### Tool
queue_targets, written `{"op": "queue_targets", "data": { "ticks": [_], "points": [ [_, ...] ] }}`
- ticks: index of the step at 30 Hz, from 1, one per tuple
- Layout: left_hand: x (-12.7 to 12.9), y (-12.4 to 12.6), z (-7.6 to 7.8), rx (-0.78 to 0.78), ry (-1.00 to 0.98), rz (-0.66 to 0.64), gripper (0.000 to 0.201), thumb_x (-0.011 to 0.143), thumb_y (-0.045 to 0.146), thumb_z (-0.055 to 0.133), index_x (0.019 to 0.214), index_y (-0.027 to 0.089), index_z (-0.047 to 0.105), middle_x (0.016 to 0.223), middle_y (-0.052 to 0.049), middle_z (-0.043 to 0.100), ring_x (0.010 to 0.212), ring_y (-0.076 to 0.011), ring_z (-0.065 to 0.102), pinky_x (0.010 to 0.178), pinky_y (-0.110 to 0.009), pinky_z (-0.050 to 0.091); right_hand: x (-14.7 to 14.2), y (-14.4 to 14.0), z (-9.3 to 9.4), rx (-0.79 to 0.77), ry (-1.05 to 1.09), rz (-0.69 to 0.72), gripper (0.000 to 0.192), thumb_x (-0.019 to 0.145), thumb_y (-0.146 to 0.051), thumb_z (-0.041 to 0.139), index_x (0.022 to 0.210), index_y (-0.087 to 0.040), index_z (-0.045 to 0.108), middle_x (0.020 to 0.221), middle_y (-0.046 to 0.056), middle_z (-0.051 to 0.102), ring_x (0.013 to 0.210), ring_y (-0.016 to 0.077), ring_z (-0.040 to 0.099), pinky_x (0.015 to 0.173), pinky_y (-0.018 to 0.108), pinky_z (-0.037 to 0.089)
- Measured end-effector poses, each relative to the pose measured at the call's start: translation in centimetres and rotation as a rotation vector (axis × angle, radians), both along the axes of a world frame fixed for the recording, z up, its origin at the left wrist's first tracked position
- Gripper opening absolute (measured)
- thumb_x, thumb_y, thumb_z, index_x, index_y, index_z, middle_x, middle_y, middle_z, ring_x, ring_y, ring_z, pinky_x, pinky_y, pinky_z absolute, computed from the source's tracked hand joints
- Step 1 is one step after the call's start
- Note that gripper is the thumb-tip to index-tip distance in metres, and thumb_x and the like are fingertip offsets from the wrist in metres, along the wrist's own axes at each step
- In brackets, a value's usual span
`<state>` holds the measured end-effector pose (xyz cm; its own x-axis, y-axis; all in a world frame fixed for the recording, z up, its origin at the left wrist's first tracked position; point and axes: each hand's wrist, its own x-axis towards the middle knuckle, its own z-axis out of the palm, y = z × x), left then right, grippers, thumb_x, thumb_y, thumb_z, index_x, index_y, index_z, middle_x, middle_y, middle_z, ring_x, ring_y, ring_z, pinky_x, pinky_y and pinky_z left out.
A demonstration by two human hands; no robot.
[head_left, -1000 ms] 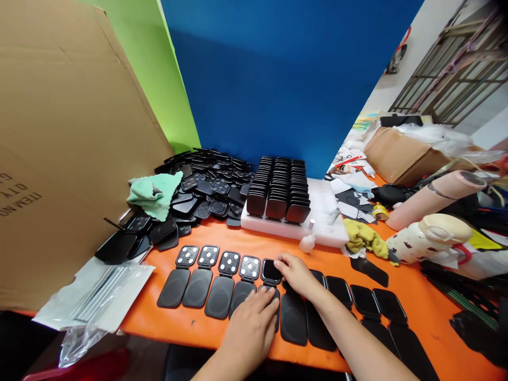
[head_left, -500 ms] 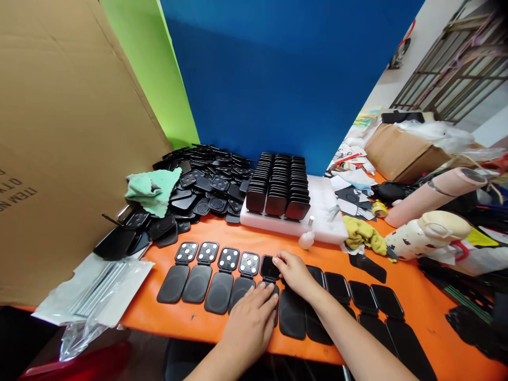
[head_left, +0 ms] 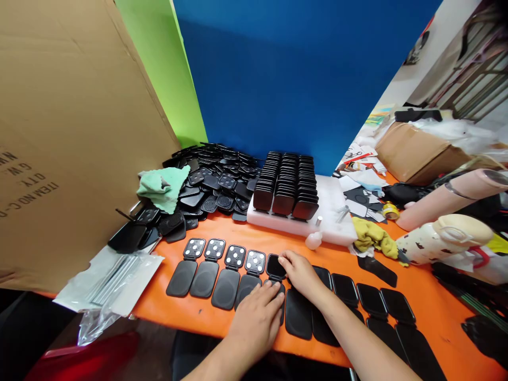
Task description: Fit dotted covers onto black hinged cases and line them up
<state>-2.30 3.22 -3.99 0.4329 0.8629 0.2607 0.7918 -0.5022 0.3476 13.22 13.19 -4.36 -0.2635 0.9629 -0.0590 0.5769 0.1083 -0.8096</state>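
Both hands unmoved: left hand (head_left: 260, 312) flat, open on black case (head_left: 278, 290); right hand (head_left: 300, 270) fingertips pressing square flap (head_left: 274, 266).

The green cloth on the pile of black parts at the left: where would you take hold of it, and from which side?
Pinch the green cloth at its raised crumpled fold near the top, coming from above. It lies bunched over the heap of black parts, so its edges drape into gaps between them, while the upper folds stand clear. Both hands are at the row of parts on the orange table, away from it.
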Motion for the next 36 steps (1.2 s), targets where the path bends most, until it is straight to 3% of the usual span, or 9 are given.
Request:
{"op": "queue_targets", "data": {
  "ticks": [10, 17, 21, 26, 30, 36],
  "points": [
    [0.0, -0.1, 0.2, 0.017, -0.020, -0.001, 0.034, 0.082, 0.016, 0.049, 0.114, 0.023, 0.059, 0.121, -0.003, 0.061, 0.110, -0.0237, 0.057, 0.093, -0.043, 0.049, 0.1, 0.1, -0.1, 0.093, -0.103, 0.017, 0.020, 0.087, -0.027, 0.039, 0.079, -0.020, 0.056, 0.075, 0.002, 0.063, 0.071, 0.0179, 0.059, 0.067, 0.028, 0.045],
    [0.0, -0.1, 0.2, 0.001, -0.010, 0.003, 0.036, 0.081, 0.015, 0.050, 0.115, 0.024, 0.058, 0.123, -0.002, 0.060, 0.111, -0.0236, 0.057, 0.094, -0.044, 0.048, -0.2, -0.4, 0.3, 0.267, -0.247, 0.032, 0.021, 0.088, -0.024, 0.043, 0.082, -0.020, 0.063, 0.084, 0.007, 0.058, 0.084, 0.0223, 0.055, 0.078, 0.034, 0.043],
    [0.0, 0.0, 0.3, 0.005, -0.011, -0.001, 0.035, 0.081, 0.015, 0.050, 0.113, 0.024, 0.059, 0.123, -0.002, 0.060, 0.111, -0.0234, 0.056, 0.094, -0.043, 0.048, 0.0, -0.9, 0.1, 0.343, -0.315, 0.040, 0.023, 0.088, -0.022, 0.044, 0.096, -0.018, 0.065, 0.093, 0.011, 0.057, 0.091, 0.0259, 0.052, 0.083, 0.039, 0.042],
    [-0.1, 0.0, 0.2, 0.019, -0.015, -0.005, 0.034, 0.081, 0.016, 0.051, 0.113, 0.023, 0.059, 0.122, -0.003, 0.060, 0.111, -0.0244, 0.057, 0.093, -0.043, 0.049, 1.6, -2.4, 0.1, 0.374, -0.330, 0.128, 0.034, 0.086, -0.010, 0.040, 0.109, -0.019, 0.063, 0.104, 0.008, 0.063, 0.099, 0.0218, 0.054, 0.088, 0.036, 0.044],
    [-0.1, 0.1, 0.1, 0.040, -0.017, -0.014, 0.035, 0.080, 0.014, 0.050, 0.113, 0.023, 0.059, 0.121, -0.004, 0.061, 0.110, -0.0237, 0.057, 0.093, -0.042, 0.049, 2.8, -4.3, 0.1, 0.414, -0.442, 0.254, 0.043, 0.082, -0.007, 0.043, 0.117, -0.026, 0.060, 0.123, 0.003, 0.059, 0.118, 0.0243, 0.045, 0.099, 0.044, 0.036],
    [-0.2, 0.3, 0.2, 0.075, -0.008, -0.053, 0.032, 0.083, 0.014, 0.046, 0.111, 0.022, 0.060, 0.117, -0.005, 0.064, 0.109, -0.0226, 0.058, 0.093, -0.042, 0.049, 1.3, -4.2, 0.5, 0.348, -0.521, 0.308, 0.043, 0.083, -0.006, 0.044, 0.121, -0.021, 0.057, 0.129, 0.007, 0.053, 0.119, 0.0296, 0.045, 0.100, 0.050, 0.032]
  ]
}}
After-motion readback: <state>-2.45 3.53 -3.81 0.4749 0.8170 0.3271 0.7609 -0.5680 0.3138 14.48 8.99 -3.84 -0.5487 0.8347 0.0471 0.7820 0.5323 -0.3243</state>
